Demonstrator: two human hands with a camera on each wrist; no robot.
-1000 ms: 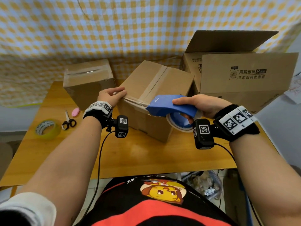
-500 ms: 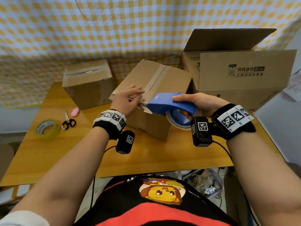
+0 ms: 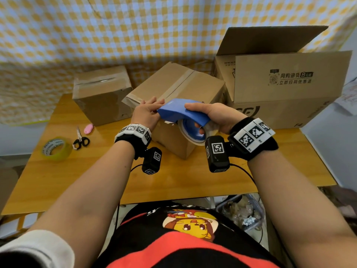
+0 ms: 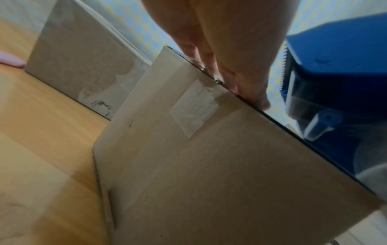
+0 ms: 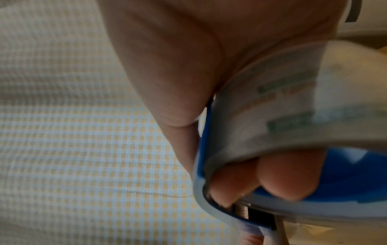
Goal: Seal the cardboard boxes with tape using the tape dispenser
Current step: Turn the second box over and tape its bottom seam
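starting at the left of the table (image 3: pixel 58 182), we see a yellow tape roll (image 3: pixel 56 149), scissors (image 3: pixel 80 139) and a small pink thing (image 3: pixel 88 129), all well apart from the work, and behind them a taped box (image 3: pixel 102 93) standing on its own. the box in hand (image 3: pixel 179 97) sits mid-table, tilted, with an old strip of tape running from its near left edge toward the far right; that line is the long axis we judge any new strip should follow. our left hand (image 3: pixel 147 113) rests at the near top edge of this box with fingers straight and close together, their tips reaching right toward the nose of the tape dispenser (image 3: pixel 182 112); in the left wrist view the fingers (image 4: pixel 209 54) lie along the box's upper edge, just beside the toothed blade, and we cannot tell whether they pinch a tape end. our right hand (image 3: pixel 214 115) grips the dispenser from the right, thumb over the blue top and fingertips (image 5: pixel 280 180) curled into the hub of the roll. so the dispenser's nose points left at the left fingers, touching or nearly so, just above the box's near edge. the big open box (image 3: pixel 289 78) stands far right, flaps up, not yet sealed.
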